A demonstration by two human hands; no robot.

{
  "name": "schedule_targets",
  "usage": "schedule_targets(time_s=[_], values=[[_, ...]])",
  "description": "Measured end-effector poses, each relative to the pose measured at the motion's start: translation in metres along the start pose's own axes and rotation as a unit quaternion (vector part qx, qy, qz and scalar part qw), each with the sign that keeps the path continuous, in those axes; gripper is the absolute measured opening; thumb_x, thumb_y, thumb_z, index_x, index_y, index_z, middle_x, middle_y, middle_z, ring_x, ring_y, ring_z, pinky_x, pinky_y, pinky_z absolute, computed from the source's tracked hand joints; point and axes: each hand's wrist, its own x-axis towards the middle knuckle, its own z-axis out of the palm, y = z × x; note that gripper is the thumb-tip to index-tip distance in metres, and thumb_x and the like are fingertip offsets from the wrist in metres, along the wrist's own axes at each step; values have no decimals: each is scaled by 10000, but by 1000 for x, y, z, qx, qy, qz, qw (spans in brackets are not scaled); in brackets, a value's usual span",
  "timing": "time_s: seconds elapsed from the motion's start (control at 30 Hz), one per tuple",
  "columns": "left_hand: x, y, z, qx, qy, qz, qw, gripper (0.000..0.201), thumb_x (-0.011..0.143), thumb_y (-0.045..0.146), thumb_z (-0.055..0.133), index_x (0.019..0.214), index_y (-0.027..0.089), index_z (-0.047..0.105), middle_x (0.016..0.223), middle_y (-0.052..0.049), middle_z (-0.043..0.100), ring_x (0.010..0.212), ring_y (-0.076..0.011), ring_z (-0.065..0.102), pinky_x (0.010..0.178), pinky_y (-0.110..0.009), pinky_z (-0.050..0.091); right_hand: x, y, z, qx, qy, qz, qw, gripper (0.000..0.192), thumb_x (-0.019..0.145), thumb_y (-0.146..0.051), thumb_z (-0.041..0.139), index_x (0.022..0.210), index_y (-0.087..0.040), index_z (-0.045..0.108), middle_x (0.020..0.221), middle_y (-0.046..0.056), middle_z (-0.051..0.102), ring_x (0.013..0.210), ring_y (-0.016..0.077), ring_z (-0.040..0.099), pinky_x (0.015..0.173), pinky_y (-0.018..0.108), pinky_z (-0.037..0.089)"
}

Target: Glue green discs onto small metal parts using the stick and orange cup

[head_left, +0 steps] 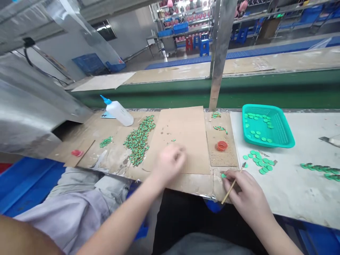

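Over the cardboard sheet (183, 124) is my left hand (171, 161), blurred, with its fingers curled together; whatever may be in them is hidden. A few small green pieces (173, 140) lie on the sheet just beyond it. My right hand (247, 187) is closed around a thin wooden brush (228, 191), its dark tip pointing away from me. The same hand pinches a green disc (223, 175) between thumb and fingertips. Close by, loose green discs (261, 162) lie on the white surface. A red cap (221, 146) rests on a small board (223, 159) beyond the right hand.
A green basket (289, 140) holds more discs. Left of the sheet lies a pile of small green patterned pieces (139, 140), near a white squeeze bottle (120, 113). A metal post (219, 53) rises behind the table. Another person's lavender clothing (71, 216) is at left.
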Motion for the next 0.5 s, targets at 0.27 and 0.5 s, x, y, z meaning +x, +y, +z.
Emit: schedule_targets(time_s=[0.27,0.5], values=[[163,-145,-85,142,-1,-271,952,438,1079,474,774,1399,183,710,1429,-125,722,1263,-284,732,1090,-528,656,0,0,2,41,22,32,998,42,1126,-286,668,1092,-262,656,905,21,702,809,229,708,725,357,573],[204,-171,-69,121,-62,-339,931,477,1049,463,818,1424,191,703,1435,-130,715,1283,-296,733,1066,-490,663,4,-5,2,52,34,35,997,81,1127,-265,643,1047,-265,655,889,15,723,792,225,728,710,351,575]])
